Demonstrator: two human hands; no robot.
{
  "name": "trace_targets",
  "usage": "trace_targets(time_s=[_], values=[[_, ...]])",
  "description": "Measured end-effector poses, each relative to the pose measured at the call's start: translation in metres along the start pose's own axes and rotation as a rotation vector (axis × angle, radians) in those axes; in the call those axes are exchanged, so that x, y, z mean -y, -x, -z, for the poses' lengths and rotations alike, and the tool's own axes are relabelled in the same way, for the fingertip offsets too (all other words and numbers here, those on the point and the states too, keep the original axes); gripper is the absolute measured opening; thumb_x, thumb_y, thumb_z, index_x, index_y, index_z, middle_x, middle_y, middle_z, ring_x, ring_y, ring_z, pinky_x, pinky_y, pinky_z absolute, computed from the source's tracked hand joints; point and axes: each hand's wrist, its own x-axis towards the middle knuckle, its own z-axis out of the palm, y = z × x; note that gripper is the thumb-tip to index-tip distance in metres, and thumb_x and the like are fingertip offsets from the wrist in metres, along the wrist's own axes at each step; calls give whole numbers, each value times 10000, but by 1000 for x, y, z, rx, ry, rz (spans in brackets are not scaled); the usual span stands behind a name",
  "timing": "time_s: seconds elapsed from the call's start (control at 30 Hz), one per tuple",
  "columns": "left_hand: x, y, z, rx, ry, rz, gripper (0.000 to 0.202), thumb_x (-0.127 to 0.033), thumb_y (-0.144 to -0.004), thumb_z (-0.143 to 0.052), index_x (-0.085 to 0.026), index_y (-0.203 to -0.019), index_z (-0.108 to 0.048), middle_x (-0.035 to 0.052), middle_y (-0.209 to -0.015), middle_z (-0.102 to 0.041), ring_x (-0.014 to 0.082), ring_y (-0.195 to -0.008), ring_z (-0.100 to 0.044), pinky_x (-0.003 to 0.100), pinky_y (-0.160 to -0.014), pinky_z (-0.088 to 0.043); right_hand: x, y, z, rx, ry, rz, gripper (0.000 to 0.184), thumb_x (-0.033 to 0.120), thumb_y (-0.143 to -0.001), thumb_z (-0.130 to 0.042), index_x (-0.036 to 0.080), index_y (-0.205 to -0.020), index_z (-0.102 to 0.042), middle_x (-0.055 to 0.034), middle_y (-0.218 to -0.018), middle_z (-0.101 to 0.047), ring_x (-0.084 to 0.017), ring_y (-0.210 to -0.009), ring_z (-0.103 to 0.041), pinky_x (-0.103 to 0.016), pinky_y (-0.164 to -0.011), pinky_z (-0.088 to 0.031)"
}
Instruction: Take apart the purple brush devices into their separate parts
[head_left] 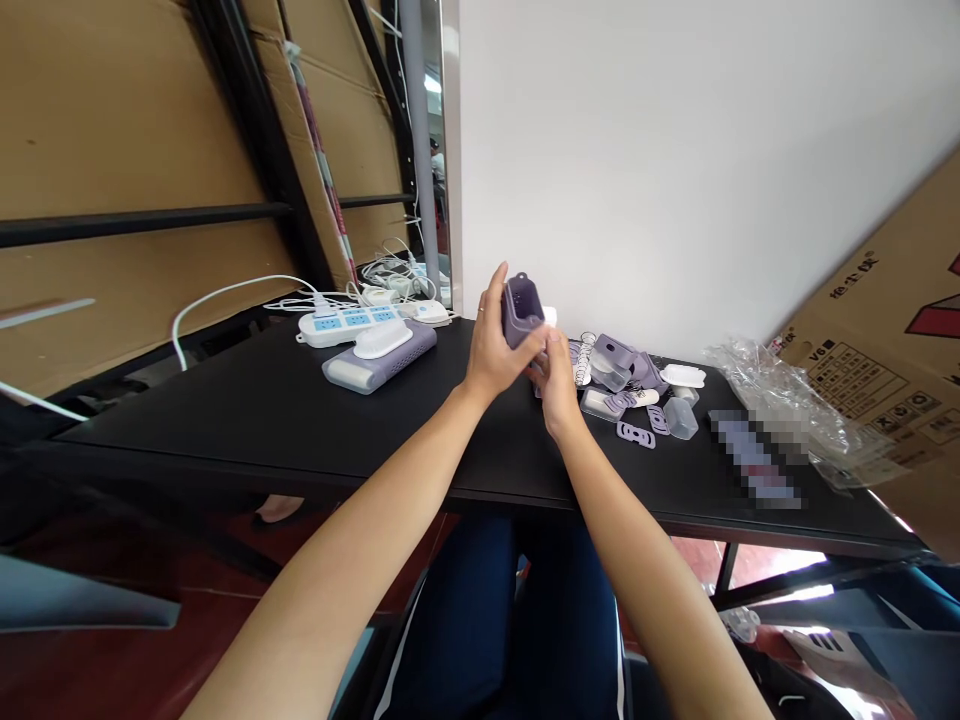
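Note:
My left hand (490, 345) is wrapped round a hollow purple plastic housing (523, 306), holding it tilted above the black table with its open side towards me. A small tab with a hole stands at its top end. Close against the housing's lower right, my right hand (557, 378) is closed, with its fingertips at a small white piece (550, 316) that sticks out beyond them. Most of that piece is hidden, so its kind does not show. Beneath and right of my right hand lies a pile of purple, white and clear plastic parts (611, 355).
Left on the black table (262, 420) are a white power strip (319, 328) and a purple case (397, 358) with a white oval part on it. At the right lie a pixelated flat object (754, 460), a crumpled clear bag (810, 410) and a cardboard box (885, 370). A white wall rises behind.

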Motion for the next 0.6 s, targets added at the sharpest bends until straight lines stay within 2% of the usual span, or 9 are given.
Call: trace_targets(time_s=[0.1,0.23,0.37,0.6], values=[[11,6,0,55,-193,-291,1188,-904,-834,-642,-196,-1716,-281,251,-1605,-522,409,-1467,-547,504,-1230,-432,8,1,-4,73,-287,-110,548,742,-971,-492,300,-1252,-654,-40,-1346,-756,-241,-1359,-674,-392,-1055,-626],[20,8,1,71,-272,-519,1211,-914,-830,-630,-202,-1725,-232,251,-1563,-561,418,-1402,-598,530,-1202,-464,22,5,-6,110,-416,-119,498,745,-931,-574,299,-1114,-699,-17,-1292,-777,-251,-1366,-670,-397,-1092,-617],[19,8,1,62,-289,-585,1199,-906,-831,-634,-205,-1716,-229,243,-1535,-591,418,-1361,-630,540,-1164,-497,28,6,-6,98,-399,-130,462,725,-902,-609,296,-1059,-677,-14,-1241,-780,-259,-1344,-676,-402,-1070,-622],[21,12,-4,57,-261,-579,1204,-912,-800,-653,-207,-1698,-271,232,-1512,-616,415,-1335,-655,538,-1147,-509,25,6,-7,-5,-292,-99,460,731,-898,-555,280,-957,-618,-30,-1133,-747,-263,-1227,-698,-408,-1014,-622]])
